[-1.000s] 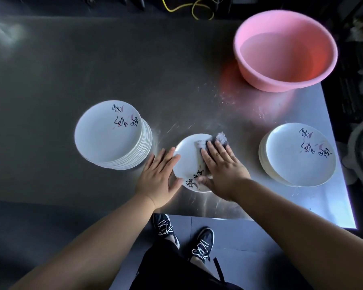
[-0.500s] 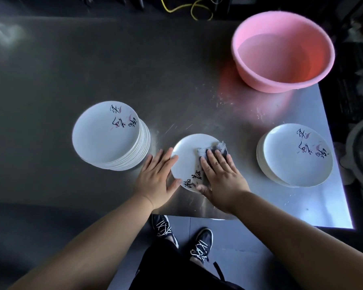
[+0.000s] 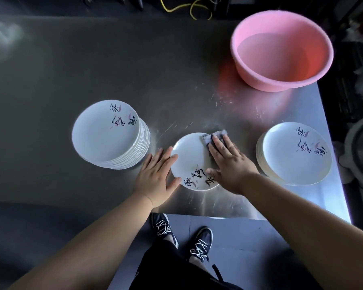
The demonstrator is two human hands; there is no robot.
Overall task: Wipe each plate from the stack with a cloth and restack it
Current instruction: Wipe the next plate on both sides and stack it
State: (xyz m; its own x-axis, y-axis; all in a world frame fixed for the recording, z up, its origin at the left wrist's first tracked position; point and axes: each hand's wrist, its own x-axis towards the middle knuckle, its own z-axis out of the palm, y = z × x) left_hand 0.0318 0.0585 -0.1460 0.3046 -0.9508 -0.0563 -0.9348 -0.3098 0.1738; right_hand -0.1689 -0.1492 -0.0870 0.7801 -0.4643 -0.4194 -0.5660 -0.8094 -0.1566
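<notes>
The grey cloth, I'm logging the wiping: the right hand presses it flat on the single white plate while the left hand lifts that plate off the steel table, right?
Not quite. In the head view the left hand steadies the single white plate flat on the steel table, not lifting it. The right hand does press the grey cloth on it.

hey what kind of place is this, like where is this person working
Probably a restaurant or canteen dishwashing area. The worktop is a bare steel table, two stacks of matching printed plates flank the plate being wiped, and a pink plastic basin sits at the far corner.
</notes>
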